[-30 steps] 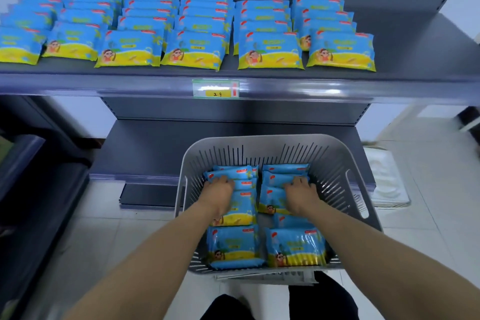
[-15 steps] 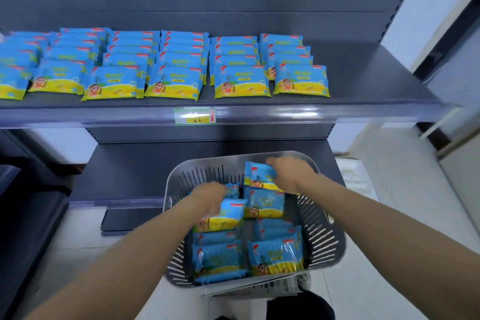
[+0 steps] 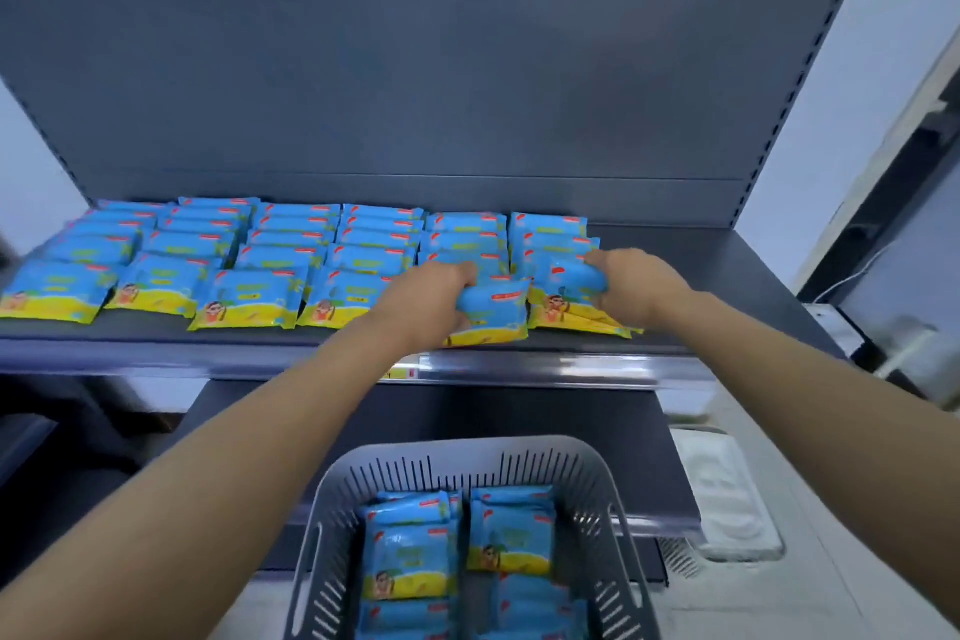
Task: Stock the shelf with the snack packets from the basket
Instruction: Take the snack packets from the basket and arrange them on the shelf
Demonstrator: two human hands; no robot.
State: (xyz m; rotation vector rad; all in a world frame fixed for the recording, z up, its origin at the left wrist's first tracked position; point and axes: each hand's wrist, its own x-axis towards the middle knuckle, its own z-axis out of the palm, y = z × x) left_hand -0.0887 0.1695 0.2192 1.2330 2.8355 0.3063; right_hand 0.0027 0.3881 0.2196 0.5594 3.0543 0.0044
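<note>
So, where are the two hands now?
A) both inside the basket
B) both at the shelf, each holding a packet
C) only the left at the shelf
B: the left hand grips one packet and the right hand a second packet, both at the front of the shelf, above the basket.

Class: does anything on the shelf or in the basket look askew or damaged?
Nothing stands out. Shelf packets lie in tidy rows; basket packets lie flat. Only the left packet, in the left hand, and the right packet, in the right hand, sit slightly askew at the shelf front.
</note>
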